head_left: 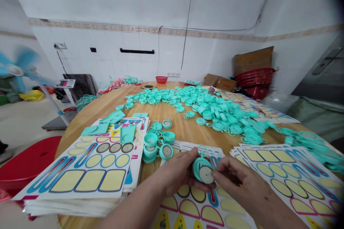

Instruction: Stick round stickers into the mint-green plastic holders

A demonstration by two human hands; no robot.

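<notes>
1. Head view: the left hand [174, 173] gripped a teal stopwatch-shaped case [197, 169] at 5 o'clock from the picture's centre, its ring upward.
2. The right hand [238, 179], on the case's 3 o'clock side, pinched the edge of a pale round disc [206, 175], which overlapped the case's lower face; whether it was stuck down could not be told.
3. Below both lay a sticker sheet [190, 207].
4. Around the case, a teal pile [206, 109] spread at 12 o'clock, a small cluster of cases [151, 139] sat at 10, stacked sheets [87, 182] at 9, and more sheets [286, 175] at 3.
</notes>
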